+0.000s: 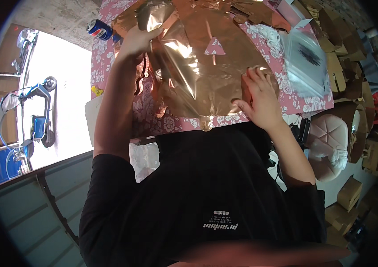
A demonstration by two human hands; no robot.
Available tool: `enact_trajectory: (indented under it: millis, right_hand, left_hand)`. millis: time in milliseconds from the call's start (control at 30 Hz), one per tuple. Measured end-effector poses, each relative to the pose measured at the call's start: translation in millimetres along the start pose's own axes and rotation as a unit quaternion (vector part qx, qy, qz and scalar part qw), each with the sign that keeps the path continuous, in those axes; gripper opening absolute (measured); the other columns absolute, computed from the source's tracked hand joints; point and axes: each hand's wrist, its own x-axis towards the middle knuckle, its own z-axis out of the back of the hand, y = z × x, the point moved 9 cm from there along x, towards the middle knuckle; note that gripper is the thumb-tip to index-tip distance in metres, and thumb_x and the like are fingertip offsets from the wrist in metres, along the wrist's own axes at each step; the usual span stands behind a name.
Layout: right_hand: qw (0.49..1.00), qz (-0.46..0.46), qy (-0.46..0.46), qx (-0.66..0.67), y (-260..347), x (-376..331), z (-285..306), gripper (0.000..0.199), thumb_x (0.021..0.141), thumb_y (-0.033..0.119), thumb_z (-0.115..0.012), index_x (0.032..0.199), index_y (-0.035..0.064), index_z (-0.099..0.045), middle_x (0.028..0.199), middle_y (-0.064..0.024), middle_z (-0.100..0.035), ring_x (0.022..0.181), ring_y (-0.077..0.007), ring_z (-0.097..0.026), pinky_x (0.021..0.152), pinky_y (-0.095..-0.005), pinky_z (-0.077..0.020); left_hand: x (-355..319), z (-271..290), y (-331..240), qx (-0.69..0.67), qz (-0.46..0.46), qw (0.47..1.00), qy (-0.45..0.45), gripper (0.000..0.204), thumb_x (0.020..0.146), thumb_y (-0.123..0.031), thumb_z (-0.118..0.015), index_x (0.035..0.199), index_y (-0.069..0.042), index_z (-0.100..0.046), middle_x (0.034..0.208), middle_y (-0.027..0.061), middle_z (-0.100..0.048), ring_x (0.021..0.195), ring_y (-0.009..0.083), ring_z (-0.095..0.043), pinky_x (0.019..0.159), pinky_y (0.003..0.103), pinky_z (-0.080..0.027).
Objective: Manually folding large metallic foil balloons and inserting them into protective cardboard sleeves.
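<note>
A large shiny gold foil sheet (224, 89), which looks like a flat foil balloon, is spread over the table in front of me. It has a triangular opening that lets the cloth show through. My left hand (138, 41) pinches a folded, wrinkled part of the foil at the upper left, with the thumb on top and the other fingers partly hidden. Near the lower right edge of the foil, my right hand (260, 98) rests flat with its fingers spread. Crumpled copper-coloured foil strips (142, 75) lie beneath my left forearm.
A pink floral tablecloth (304, 104) covers the table. On it are a blue drink can (99, 30), a bundle of white string (267, 39) and a stack of clear plastic bags (307, 66). Cardboard boxes (336, 71) crowd the right side beside a pale padded stool (329, 133).
</note>
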Motion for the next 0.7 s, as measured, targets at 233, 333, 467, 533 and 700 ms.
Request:
enact_trajectory:
  millis: [233, 333, 467, 533, 700]
  right_hand:
    - [0.996, 0.044, 0.069, -0.028, 14, -11, -12, 0.083, 0.089, 0.054, -0.072, 0.147, -0.0009, -0.051, 0.155, -0.0202, -0.049, 0.150, -0.0405, -0.038, 0.124, -0.0564, -0.0272]
    - [0.997, 0.026, 0.059, -0.032, 11, -11, -11, 0.083, 0.089, 0.055, -0.072, 0.147, -0.0007, -0.051, 0.155, -0.0201, -0.049, 0.151, -0.0404, -0.037, 0.124, -0.0573, -0.0270]
    - [0.997, 0.013, 0.057, -0.052, 11, -9, -15, 0.083, 0.089, 0.057, -0.071, 0.147, -0.0001, -0.052, 0.154, -0.0213, -0.049, 0.150, -0.0410, -0.037, 0.124, -0.0571, -0.0273]
    - [0.998, 0.017, 0.042, -0.046, 14, -7, -13, 0.080, 0.088, 0.052, -0.075, 0.146, 0.0001, -0.053, 0.152, -0.0217, -0.051, 0.151, -0.0399, -0.037, 0.124, -0.0563, -0.0278]
    - [0.991, 0.027, -0.064, 0.110, 30, 18, 22, 0.077, 0.083, 0.035, -0.085, 0.144, 0.0002, -0.055, 0.151, -0.0195, -0.053, 0.146, -0.0401, -0.045, 0.120, -0.0534, -0.0352]
  left_hand:
    - [-23, 49, -12, 0.055, -0.034, 0.996, -0.065, 0.035, 0.088, -0.031, -0.084, 0.094, 0.003, -0.075, 0.080, 0.0052, -0.072, 0.067, 0.0142, -0.064, 0.064, 0.030, -0.050]
    - [-29, 16, -21, 0.019, -0.008, 1.000, -0.012, 0.035, 0.089, -0.027, -0.083, 0.103, 0.003, -0.074, 0.087, 0.0059, -0.074, 0.073, 0.0141, -0.066, 0.070, 0.030, -0.051]
    - [-42, -20, -46, 0.115, 0.007, 0.993, -0.037, 0.027, 0.092, -0.014, -0.079, 0.113, 0.002, -0.072, 0.096, 0.0060, -0.074, 0.082, 0.0141, -0.067, 0.075, 0.028, -0.051]
    - [-33, -30, -37, 0.112, 0.008, 0.993, -0.027, 0.025, 0.092, -0.013, -0.079, 0.112, 0.000, -0.072, 0.095, 0.0049, -0.074, 0.082, 0.0133, -0.066, 0.074, 0.028, -0.051]
    - [-6, -36, -20, -0.034, -0.071, 0.997, 0.006, 0.024, 0.093, -0.018, -0.078, 0.108, 0.000, -0.072, 0.087, 0.0033, -0.071, 0.074, 0.0099, -0.061, 0.064, 0.029, -0.047]
